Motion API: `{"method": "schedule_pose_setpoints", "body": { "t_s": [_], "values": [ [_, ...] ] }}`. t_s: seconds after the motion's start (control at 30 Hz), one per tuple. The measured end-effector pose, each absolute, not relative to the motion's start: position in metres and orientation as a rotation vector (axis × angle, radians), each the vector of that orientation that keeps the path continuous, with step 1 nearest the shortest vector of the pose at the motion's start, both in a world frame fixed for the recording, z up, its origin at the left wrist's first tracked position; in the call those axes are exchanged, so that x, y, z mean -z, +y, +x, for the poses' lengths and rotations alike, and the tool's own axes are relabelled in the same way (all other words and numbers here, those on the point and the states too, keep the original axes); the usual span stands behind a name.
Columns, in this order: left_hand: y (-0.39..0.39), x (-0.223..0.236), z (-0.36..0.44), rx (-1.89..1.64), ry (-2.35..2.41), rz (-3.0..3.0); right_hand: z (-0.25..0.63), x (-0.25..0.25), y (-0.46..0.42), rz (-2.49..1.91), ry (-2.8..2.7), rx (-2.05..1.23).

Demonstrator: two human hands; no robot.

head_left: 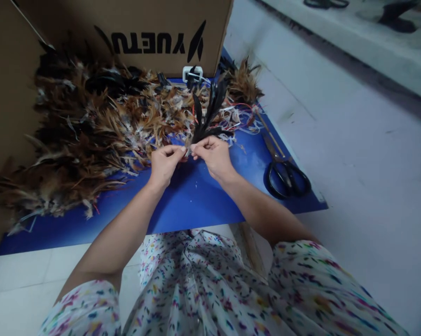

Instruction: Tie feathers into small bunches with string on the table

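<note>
Two bare hands meet above a smooth blue counter (203, 200), at its middle portion. The left hand (164, 164) is clamped, thumb against forefinger, at the base of a fanned bundle of long black feathers (210, 109). The right hand (215, 157) is clamped on the same base from the other side, its fingertips just beside those of the left hand. The feather tips point away from the person and spread outward; one lower feather extends to the right, above the right hand.

A broad pile of brown, black and whitish feathers (101, 116) covers the left and far portions of the counter. At the far right corner lies a separate tuft of brown feathers (245, 84), near loose red and white strands (245, 116). A pair of black-handled metal scissors (287, 179) rests near the right edge, handles toward the person, alongside a thin brown stick (271, 136). Behind the pile stands a brown cardboard box (154, 21) with inverted black "YUETU" lettering. One white plastic piece (192, 73) sits against its base.
</note>
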State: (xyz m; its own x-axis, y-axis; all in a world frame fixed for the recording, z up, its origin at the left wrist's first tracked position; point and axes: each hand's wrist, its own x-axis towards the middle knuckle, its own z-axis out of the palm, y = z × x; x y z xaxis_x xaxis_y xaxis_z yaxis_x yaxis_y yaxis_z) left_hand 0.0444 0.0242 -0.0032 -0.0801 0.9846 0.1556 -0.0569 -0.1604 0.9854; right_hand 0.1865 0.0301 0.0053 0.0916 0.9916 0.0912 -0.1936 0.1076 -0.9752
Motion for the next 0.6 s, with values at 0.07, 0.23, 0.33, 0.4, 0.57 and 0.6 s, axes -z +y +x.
{"method": "schedule_pose_setpoints", "body": {
  "t_s": [0.07,0.23,0.33,0.4,0.57,0.6],
  "values": [
    [0.025,0.003,0.044,-1.353,1.102,1.096,0.188,-0.005,0.031,-1.001,-1.011,-1.231],
    [0.028,0.005,0.041,-1.291,1.055,1.076,0.193,-0.005,0.033,-0.974,-0.955,-1.349],
    [0.030,0.007,0.038,-1.304,1.077,1.266,0.195,-0.007,0.033,-0.985,-0.940,-1.401],
    [0.029,0.005,0.036,-1.315,1.137,1.486,0.197,-0.009,0.033,-0.998,-0.933,-1.435],
    [0.027,-0.001,0.031,-1.257,1.285,1.981,0.200,-0.012,0.033,-1.022,-0.928,-1.515],
    [0.028,0.000,0.031,-1.236,1.292,1.963,0.200,-0.011,0.033,-1.029,-0.929,-1.532]
  ]
}}
